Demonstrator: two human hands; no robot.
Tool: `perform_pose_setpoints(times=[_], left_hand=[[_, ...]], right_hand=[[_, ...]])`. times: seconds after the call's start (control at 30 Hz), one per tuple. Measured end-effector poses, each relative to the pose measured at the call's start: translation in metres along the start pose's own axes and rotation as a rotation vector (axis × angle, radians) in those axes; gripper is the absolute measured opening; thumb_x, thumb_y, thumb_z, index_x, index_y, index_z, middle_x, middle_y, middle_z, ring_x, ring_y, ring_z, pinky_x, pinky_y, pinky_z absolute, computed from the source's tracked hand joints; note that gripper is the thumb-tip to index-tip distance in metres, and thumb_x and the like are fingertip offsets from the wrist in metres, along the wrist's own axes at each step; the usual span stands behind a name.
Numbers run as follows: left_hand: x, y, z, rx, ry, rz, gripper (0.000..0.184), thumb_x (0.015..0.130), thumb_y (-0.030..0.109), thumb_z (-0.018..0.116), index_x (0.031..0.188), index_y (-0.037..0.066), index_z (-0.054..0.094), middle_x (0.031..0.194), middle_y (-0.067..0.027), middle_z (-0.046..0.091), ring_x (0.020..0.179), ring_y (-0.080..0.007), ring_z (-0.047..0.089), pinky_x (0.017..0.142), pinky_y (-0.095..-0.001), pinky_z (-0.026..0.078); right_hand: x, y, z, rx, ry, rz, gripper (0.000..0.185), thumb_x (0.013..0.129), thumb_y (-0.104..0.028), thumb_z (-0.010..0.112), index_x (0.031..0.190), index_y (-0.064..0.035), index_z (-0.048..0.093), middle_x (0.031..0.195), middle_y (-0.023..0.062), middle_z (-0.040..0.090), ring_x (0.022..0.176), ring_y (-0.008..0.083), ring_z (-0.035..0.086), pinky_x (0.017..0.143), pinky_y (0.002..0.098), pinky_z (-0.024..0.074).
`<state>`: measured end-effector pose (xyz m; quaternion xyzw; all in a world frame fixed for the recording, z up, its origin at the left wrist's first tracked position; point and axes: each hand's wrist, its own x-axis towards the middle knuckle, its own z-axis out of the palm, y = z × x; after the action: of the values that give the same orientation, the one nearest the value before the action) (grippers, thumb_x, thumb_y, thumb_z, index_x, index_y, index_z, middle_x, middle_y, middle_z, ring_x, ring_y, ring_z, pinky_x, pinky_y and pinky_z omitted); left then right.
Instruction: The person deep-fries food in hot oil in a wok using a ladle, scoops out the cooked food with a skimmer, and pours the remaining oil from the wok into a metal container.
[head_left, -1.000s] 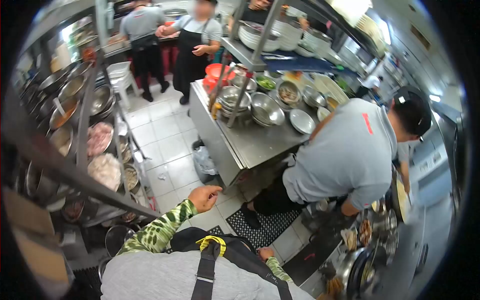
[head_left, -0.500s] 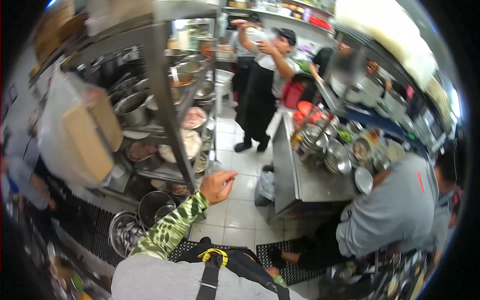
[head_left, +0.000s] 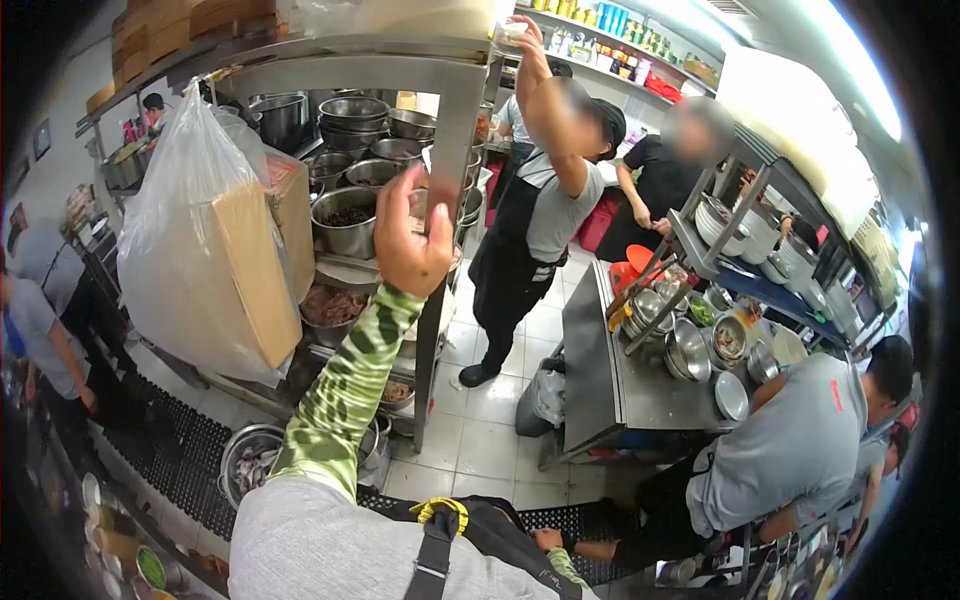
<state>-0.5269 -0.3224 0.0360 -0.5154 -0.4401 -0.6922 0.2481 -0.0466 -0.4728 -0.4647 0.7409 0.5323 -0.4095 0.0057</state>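
Observation:
My left hand (head_left: 412, 240), in a green patterned sleeve, is raised in front of the steel rack's upright post (head_left: 455, 215). Its fingers point up, the thumb stands apart, and nothing shows in it. Behind and left of it are steel pots, one a large pot with dark contents (head_left: 345, 218). Low beside my dark apron is my right hand (head_left: 548, 540), small in view, its fingers not clear enough to read.
A plastic-wrapped carton (head_left: 245, 280) hangs at the left of the rack. A steel counter (head_left: 650, 395) with bowls stands at the right, a co-worker (head_left: 790, 440) bending beside it. Another co-worker (head_left: 530, 220) reaches up ahead. A grey bin (head_left: 542, 400) stands on the tiled floor.
The view has swung toward the rack. My left hand has risen from low over the floor to the rack post, its fingers now upward. The aproned co-worker's arm reaches higher.

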Motion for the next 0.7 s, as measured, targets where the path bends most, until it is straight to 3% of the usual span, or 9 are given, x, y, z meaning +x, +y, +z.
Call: perform_pose_setpoints(times=[0.1, 0.13, 0.17, 0.37, 0.4, 0.5, 0.53, 0.57, 0.7], left_hand=[[0.021, -0.021, 0.02, -0.254, -0.094, -0.102, 0.051, 0.084, 0.006, 0.063, 0.131, -0.002, 0.047, 0.119, -0.0155, 0.058, 0.103, -0.0212, 0.061, 0.09, -0.0335, 0.048], [0.028, -0.025, 0.028, -0.269, -0.083, -0.082, 0.049, 0.084, 0.009, 0.068, 0.127, -0.002, 0.05, 0.109, -0.0134, 0.063, 0.094, -0.0171, 0.064, 0.085, -0.0315, 0.05], [0.038, -0.025, 0.03, -0.326, -0.191, -0.154, 0.047, 0.084, 0.01, 0.069, 0.126, -0.002, 0.051, 0.105, -0.0126, 0.064, 0.091, -0.0163, 0.064, 0.083, -0.0307, 0.051], [0.071, -0.025, 0.032, -0.911, -0.61, -0.466, 0.031, 0.085, 0.012, 0.067, 0.113, -0.001, 0.06, 0.087, -0.006, 0.066, 0.072, -0.0115, 0.062, 0.068, -0.0256, 0.05], [0.072, -0.029, 0.034, -0.869, -0.629, -0.413, 0.031, 0.085, 0.012, 0.066, 0.112, -0.001, 0.06, 0.084, -0.0053, 0.065, 0.069, -0.011, 0.06, 0.065, -0.0253, 0.049], [0.071, -0.04, 0.045, -0.818, -0.632, -0.324, 0.025, 0.084, 0.012, 0.065, 0.105, -0.001, 0.061, 0.072, -0.0024, 0.059, 0.06, -0.0091, 0.054, 0.055, -0.0252, 0.045], [0.068, -0.043, 0.048, -0.806, -0.618, -0.32, 0.023, 0.085, 0.012, 0.065, 0.104, 0.0, 0.061, 0.071, -0.0021, 0.059, 0.059, -0.009, 0.053, 0.055, -0.025, 0.044], [0.067, -0.041, 0.048, -0.793, -0.599, -0.321, 0.022, 0.086, 0.013, 0.065, 0.103, 0.0, 0.061, 0.07, -0.0018, 0.058, 0.059, -0.0088, 0.053, 0.055, -0.0247, 0.044], [0.069, -0.022, 0.036, -0.815, -0.574, -0.383, 0.015, 0.086, 0.006, 0.062, 0.099, 0.003, 0.057, 0.077, -0.0021, 0.059, 0.061, -0.01, 0.056, 0.055, -0.0228, 0.046]], right_hand=[[-0.01, 0.002, 0.028, 0.06, 0.013, 0.025, 0.04, 0.078, -0.042, 0.065, 0.09, -0.005, 0.072, 0.091, 0.0156, 0.07, 0.089, 0.0295, 0.068, 0.08, 0.0372, 0.051], [-0.053, -0.037, 0.019, 0.204, 0.03, 0.082, 0.025, 0.085, -0.023, 0.065, 0.084, 0.0009, 0.071, 0.067, 0.0096, 0.065, 0.051, 0.0208, 0.058, 0.05, 0.0356, 0.0459], [-0.065, -0.041, 0.028, 0.202, 0.055, 0.093, 0.025, 0.084, -0.023, 0.065, 0.085, 0.001, 0.071, 0.067, 0.0101, 0.065, 0.052, 0.0209, 0.059, 0.049, 0.0343, 0.0467], [-0.074, 0.04, 0.131, -0.059, 0.227, 0.126, 0.037, 0.08, -0.034, 0.061, 0.093, -0.0017, 0.072, 0.082, 0.0197, 0.07, 0.077, 0.0336, 0.067, 0.073, 0.0416, 0.0522], [-0.104, 0.012, 0.123, 0.065, 0.217, 0.346, 0.038, 0.081, -0.038, 0.06, 0.091, -0.0039, 0.073, 0.091, 0.0206, 0.069, 0.088, 0.0387, 0.065, 0.081, 0.0435, 0.0499], [-0.112, 0.068, 0.163, 0.126, 0.03, 0.258, 0.049, 0.084, -0.046, 0.051, 0.092, -0.0012, 0.071, 0.098, 0.0257, 0.066, 0.094, 0.0421, 0.063, 0.084, 0.0474, 0.0471], [-0.117, 0.08, 0.17, -0.05, -0.028, 0.066, 0.055, 0.084, -0.048, 0.049, 0.091, 0.0025, 0.07, 0.094, 0.0268, 0.066, 0.095, 0.0407, 0.063, 0.086, 0.0483, 0.046], [-0.086, 0.155, 0.211, -0.142, -0.04, -0.168, 0.057, 0.083, -0.048, 0.051, 0.089, 0.0062, 0.069, 0.084, 0.0272, 0.067, 0.08, 0.0381, 0.067, 0.077, 0.0463, 0.0507], [-0.143, 0.035, 0.14, 0.095, -0.057, 0.278, 0.041, 0.085, -0.035, 0.057, 0.084, 0.0049, 0.07, 0.065, 0.0174, 0.066, 0.05, 0.0286, 0.064, 0.051, 0.0382, 0.0525]])
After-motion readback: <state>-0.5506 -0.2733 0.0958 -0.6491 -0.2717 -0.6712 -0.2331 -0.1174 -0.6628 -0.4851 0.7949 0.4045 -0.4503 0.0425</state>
